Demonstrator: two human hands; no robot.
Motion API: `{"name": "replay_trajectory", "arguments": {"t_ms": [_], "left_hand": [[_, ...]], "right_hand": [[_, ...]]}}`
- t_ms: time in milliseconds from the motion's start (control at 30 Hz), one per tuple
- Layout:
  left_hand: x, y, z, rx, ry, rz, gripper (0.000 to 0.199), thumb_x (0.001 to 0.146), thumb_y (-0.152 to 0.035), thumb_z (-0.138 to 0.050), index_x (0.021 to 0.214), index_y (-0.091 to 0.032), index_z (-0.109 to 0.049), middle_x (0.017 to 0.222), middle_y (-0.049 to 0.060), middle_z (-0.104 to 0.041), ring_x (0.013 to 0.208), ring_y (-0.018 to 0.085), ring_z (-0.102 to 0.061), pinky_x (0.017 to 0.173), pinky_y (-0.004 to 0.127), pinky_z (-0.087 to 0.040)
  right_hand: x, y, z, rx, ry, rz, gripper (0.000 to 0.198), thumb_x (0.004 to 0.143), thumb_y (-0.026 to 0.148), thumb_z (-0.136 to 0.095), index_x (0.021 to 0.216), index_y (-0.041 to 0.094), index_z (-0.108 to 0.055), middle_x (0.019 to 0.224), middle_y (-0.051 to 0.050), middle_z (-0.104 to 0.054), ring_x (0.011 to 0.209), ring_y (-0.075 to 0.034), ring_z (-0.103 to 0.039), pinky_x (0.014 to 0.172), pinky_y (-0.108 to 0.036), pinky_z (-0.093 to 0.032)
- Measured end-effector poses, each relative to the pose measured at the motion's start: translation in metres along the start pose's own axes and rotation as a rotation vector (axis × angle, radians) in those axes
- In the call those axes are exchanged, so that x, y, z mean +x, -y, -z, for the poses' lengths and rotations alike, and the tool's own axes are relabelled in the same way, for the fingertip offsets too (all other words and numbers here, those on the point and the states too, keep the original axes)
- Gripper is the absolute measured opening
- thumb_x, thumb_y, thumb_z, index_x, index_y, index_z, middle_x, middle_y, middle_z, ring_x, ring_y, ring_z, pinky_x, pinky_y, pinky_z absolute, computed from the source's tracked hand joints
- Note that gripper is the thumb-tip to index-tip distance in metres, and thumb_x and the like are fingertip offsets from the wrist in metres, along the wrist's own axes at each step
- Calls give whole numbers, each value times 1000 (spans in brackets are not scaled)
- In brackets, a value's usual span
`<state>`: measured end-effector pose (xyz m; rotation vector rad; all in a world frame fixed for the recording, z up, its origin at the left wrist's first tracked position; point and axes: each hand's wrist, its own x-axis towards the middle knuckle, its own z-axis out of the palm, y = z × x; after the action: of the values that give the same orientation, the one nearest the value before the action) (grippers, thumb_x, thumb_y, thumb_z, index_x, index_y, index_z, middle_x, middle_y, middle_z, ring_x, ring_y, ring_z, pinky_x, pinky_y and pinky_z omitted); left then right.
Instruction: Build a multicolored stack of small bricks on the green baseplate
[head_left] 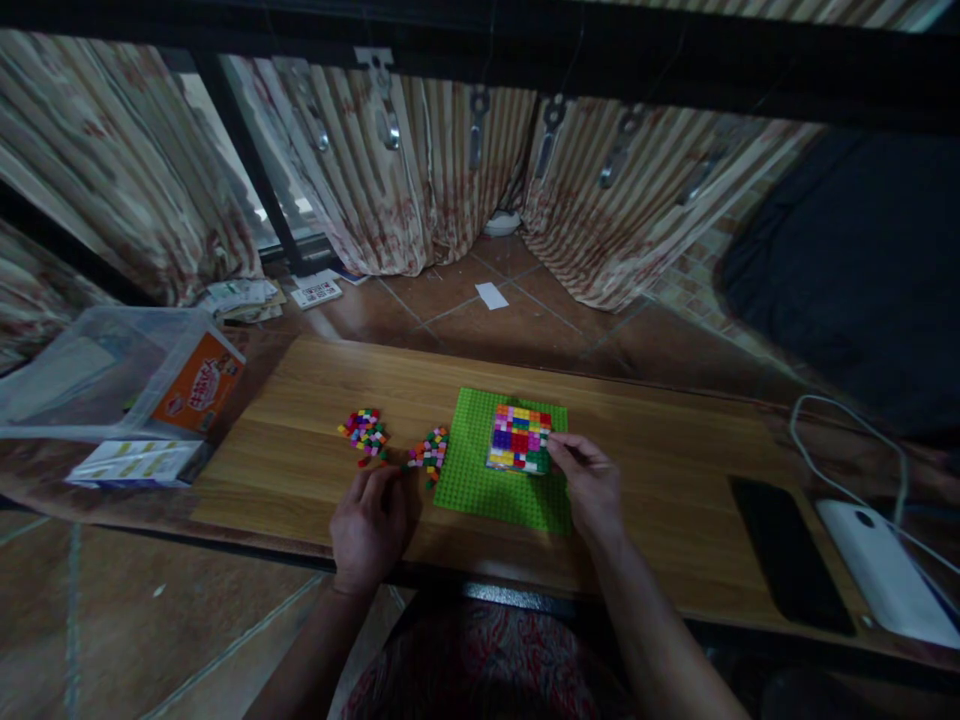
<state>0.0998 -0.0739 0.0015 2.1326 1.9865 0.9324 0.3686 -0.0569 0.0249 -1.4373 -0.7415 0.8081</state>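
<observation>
A green studded baseplate [469, 460] lies on the wooden table. On its upper right part sits a block of multicoloured building bricks [517, 438], packed side by side in a rough square. My right hand [591, 478] is at the right edge of this block, thumb and forefinger pinched together; whatever is between them is too small to make out. My left hand [369, 528] rests at the table's near side, fingers curled down by the loose bricks. Its fingertips are hidden. Two loose piles, one farther left [365, 432] and another [430, 455] beside the baseplate, lie just beyond it.
A clear plastic bin [112, 370] with an orange label and a white box [139, 463] stand left of the wooden table [660, 450]. At the right end lie a black phone-like slab [789, 553] and a white device [885, 570] with a cable. Curtains hang beyond.
</observation>
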Motion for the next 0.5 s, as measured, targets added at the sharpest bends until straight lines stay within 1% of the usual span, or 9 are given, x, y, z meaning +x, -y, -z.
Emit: {"name": "replay_trajectory", "arguments": {"t_ms": [100, 167, 333, 500], "left_hand": [[0, 0, 0, 3, 4, 5, 19, 90, -28, -50, 101, -22, -65, 99, 5, -69, 86, 17, -66, 77, 26, -49], [0, 0, 0, 5, 6, 10, 19, 89, -27, -51, 101, -22, -65, 98, 5, -69, 85, 16, -66, 76, 25, -49], [-1, 0, -1, 7, 7, 15, 19, 90, -27, -51, 101, -21, -65, 100, 5, -69, 85, 16, -65, 75, 25, -48], [-1, -1, -1, -5, 21, 17, 19, 90, -26, -50, 100, -21, -65, 100, 5, -69, 87, 16, -65, 77, 25, -48]], "right_hand": [[0, 0, -2, 4, -16, -31, 29, 61, 43, -79, 75, 19, -70, 69, 0, -68, 59, -12, -55, 54, -25, -41], [1, -1, -2, 28, -19, -67, 30, 59, 42, -80, 74, 19, -69, 67, 1, -67, 57, -11, -53, 51, -23, -39], [3, 1, -5, 109, -20, -137, 31, 53, 38, -84, 71, 19, -68, 65, 3, -64, 55, -10, -52, 51, -23, -38], [5, -1, -5, 94, 3, -126, 30, 54, 38, -83, 70, 19, -67, 62, 4, -63, 54, -10, -51, 53, -24, -37]]}}
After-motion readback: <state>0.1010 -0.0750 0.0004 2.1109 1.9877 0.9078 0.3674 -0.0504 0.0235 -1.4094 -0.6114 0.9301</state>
